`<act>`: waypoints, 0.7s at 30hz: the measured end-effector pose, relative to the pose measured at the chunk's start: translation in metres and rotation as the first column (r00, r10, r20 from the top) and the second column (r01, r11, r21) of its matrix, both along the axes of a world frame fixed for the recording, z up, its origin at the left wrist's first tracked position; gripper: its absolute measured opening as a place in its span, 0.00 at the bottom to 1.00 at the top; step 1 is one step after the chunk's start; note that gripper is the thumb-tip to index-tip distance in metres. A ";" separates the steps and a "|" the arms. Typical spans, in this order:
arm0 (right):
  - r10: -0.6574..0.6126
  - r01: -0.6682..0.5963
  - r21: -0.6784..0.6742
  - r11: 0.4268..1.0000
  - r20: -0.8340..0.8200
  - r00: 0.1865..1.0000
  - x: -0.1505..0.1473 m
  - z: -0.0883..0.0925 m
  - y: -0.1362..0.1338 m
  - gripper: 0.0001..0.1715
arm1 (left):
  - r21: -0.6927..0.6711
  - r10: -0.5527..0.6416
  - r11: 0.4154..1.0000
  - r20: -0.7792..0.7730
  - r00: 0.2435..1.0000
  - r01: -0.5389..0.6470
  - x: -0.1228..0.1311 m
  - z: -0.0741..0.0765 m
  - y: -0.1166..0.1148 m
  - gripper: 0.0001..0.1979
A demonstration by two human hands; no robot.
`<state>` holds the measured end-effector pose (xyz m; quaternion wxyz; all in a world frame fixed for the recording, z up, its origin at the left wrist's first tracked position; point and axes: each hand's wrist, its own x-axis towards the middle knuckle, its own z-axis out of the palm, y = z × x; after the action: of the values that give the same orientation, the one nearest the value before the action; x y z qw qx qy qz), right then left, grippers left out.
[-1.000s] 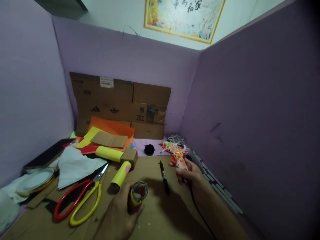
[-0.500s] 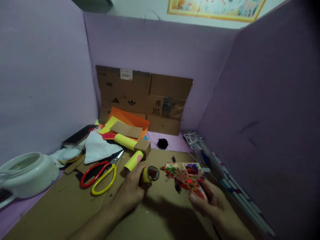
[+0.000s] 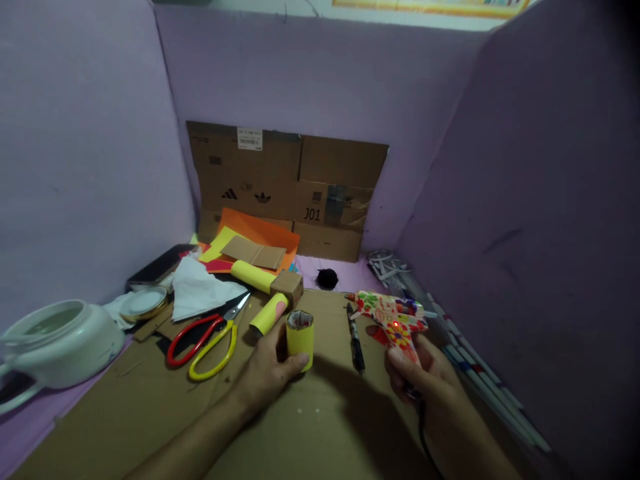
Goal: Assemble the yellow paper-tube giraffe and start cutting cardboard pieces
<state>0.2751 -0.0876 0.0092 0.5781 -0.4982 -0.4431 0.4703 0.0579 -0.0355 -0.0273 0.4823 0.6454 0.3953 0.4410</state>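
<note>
My left hand (image 3: 273, 367) grips a short yellow paper tube (image 3: 301, 343), held upright so its open top shows a greyish crumpled lining. In my right hand (image 3: 425, 370) is a flower-patterned glue gun (image 3: 393, 320), its nozzle pointing left and a red light lit on its side. A clear glue stick pokes out of its back and a cord hangs below. Between the two hands a black pen (image 3: 355, 340) lies on the cardboard. Just beyond the tube lie another yellow tube (image 3: 269, 315) with a pink spot and a small cardboard block (image 3: 287, 287) joined to a longer yellow tube (image 3: 251, 274).
Scissors (image 3: 205, 347) with red and yellow handles lie left of my left hand. Farther left are a white teapot (image 3: 65, 347), a lid (image 3: 145, 303) and white tissue (image 3: 203, 290). Coloured paper (image 3: 260, 233) lies behind. Packaged sticks (image 3: 493, 387) line the right wall.
The yellow tube in my left hand has turned from pointing rightward to standing upright. My right hand has drawn the glue gun away to the right and up, uncovering the pen.
</note>
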 end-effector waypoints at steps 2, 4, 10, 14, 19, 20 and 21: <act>0.001 -0.001 -0.008 1.000 0.006 1.000 0.000 -0.001 0.000 0.16 | 0.065 0.069 0.996 -0.090 0.994 -0.063 -0.001 -0.002 -0.001 0.24; 0.017 -0.017 -0.024 1.000 0.013 1.000 0.001 -0.004 -0.001 0.16 | 0.124 0.147 0.984 -0.181 0.972 -0.126 -0.001 -0.004 -0.002 0.25; 0.093 -0.092 -0.025 0.995 0.050 0.994 0.003 -0.011 -0.003 0.19 | 0.284 0.280 0.941 -0.346 0.896 -0.185 -0.003 -0.004 -0.003 0.22; 0.205 -0.207 -0.003 0.978 0.122 0.971 0.000 -0.006 -0.003 0.22 | 0.368 0.296 0.917 -0.366 0.883 -0.155 -0.004 -0.004 -0.002 0.24; 0.269 -0.269 -0.020 0.963 0.168 0.948 -0.001 -0.002 -0.005 0.21 | 0.423 0.309 0.896 -0.383 0.870 -0.132 -0.005 -0.005 0.000 0.25; 0.268 -0.269 -0.014 0.963 0.175 0.947 -0.001 -0.003 -0.005 0.21 | 0.435 0.314 0.891 -0.386 0.867 -0.129 -0.005 -0.005 0.000 0.25; 0.267 -0.271 -0.005 0.963 0.186 0.945 0.000 -0.003 -0.005 0.21 | 0.448 0.318 0.885 -0.388 0.865 -0.124 -0.004 -0.005 0.000 0.25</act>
<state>0.2749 -0.0924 0.0058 0.4700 -0.4686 -0.5636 0.4918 0.0534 -0.0355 -0.0324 0.1764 0.7654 0.4679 0.4052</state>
